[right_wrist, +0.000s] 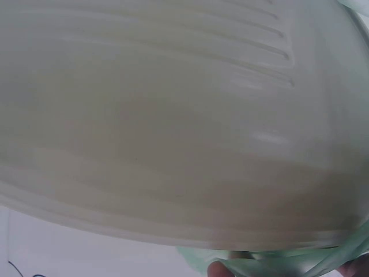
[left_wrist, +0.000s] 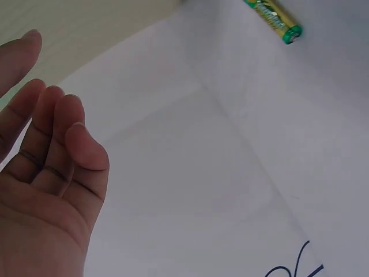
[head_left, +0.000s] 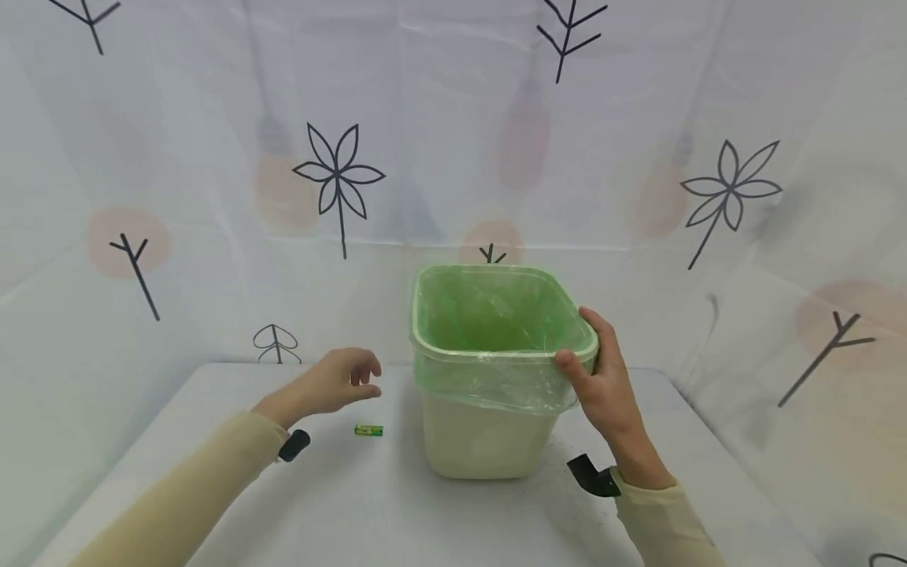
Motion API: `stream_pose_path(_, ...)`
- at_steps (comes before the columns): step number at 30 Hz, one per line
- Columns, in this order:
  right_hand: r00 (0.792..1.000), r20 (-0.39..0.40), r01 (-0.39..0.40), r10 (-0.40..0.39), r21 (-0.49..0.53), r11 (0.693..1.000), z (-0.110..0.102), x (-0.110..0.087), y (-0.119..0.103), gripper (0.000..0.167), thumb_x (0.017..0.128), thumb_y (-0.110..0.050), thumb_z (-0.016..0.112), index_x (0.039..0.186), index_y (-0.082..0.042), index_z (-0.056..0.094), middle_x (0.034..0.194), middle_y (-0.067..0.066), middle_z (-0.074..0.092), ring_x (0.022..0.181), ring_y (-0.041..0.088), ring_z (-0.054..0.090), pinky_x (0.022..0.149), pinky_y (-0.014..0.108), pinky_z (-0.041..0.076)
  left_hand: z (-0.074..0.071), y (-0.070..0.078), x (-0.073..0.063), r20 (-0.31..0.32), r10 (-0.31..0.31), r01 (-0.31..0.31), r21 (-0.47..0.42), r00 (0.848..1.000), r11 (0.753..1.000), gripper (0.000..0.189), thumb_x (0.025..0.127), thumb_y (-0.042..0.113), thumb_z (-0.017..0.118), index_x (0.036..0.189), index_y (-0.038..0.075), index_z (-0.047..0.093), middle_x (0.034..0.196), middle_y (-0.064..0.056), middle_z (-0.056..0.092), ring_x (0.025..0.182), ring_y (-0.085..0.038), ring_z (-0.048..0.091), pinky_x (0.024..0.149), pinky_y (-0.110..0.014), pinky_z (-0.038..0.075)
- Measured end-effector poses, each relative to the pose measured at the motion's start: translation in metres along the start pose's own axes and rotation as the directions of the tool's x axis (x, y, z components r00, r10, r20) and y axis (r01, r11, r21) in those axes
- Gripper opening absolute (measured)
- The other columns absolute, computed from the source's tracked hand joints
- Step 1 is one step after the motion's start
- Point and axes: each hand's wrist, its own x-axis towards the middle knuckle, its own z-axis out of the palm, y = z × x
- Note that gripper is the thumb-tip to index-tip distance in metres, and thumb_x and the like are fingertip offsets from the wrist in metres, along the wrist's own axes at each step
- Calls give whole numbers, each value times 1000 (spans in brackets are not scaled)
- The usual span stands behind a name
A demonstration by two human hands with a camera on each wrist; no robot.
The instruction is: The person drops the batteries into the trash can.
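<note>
A pale trash bin (head_left: pixel 489 445) stands on the white table, lined with a thin green plastic bag (head_left: pixel 489 386) folded over its rim. My right hand (head_left: pixel 608 390) grips the bin's right rim, thumb on the near side and fingers behind. In the right wrist view, the bin's wall (right_wrist: pixel 173 127) fills most of the picture, and only fingertips show at the bottom. Left of the bin, my left hand (head_left: pixel 333 382) hovers with loosely curved fingers, holding nothing. A green and yellow battery (head_left: pixel 368 430) lies just below that hand, untouched; the left wrist view shows one end of it.
White cloth (head_left: pixel 425 94) with plant drawings hangs behind and around the table (head_left: pixel 333 504). The bin stands near the table's middle. Dark camera mounts sit at both wrists, the right one (head_left: pixel 594 477) close to the bin's lower right side.
</note>
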Motion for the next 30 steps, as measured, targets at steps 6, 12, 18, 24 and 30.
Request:
stream_pose_path(6,1000,-3,0,0,-6,1000,0,0,0,66,94,-21,61,149,-24,25,137,13,41,112,22,47,86,17,41,27,-19,-4,93,-50,51,0,994,999,21,80,23,77,93,17,62,79,5,54,73,-12,51,64,-28,45)
stream_pose_path(12,1000,-2,1,-1,8,1000,0,0,0,68,94,-21,62,150,-15,24,137,14,40,112,23,47,86,17,41,43,-29,-5,160,-77,82,-23,984,996,25,78,18,79,95,10,64,82,-3,57,75,-15,49,64,-30,43)
stream_pose_path(18,1000,-2,5,-5,18,1000,0,1,1,66,94,-20,62,149,-22,25,136,14,41,111,24,47,85,17,42,54,-37,-4,190,-83,90,-28,978,996,27,74,16,81,93,10,62,83,-2,55,77,-17,48,67,-33,42)
stream_pose_path(24,1000,7,-4,4,9,1000,0,0,0,67,94,-21,61,149,-21,24,136,14,41,112,25,48,84,17,42,62,-40,-3,244,-176,181,4,954,984,29,74,17,82,94,16,62,85,1,53,80,-17,48,70,-34,42)
stream_pose_path(30,1000,7,-8,8,5,1000,0,0,0,67,94,-21,61,150,-21,24,136,14,41,112,25,48,85,17,42,67,-42,-3,258,-212,220,-4,943,975,29,73,15,83,92,16,61,83,-1,54,78,-18,49,69,-36,42)
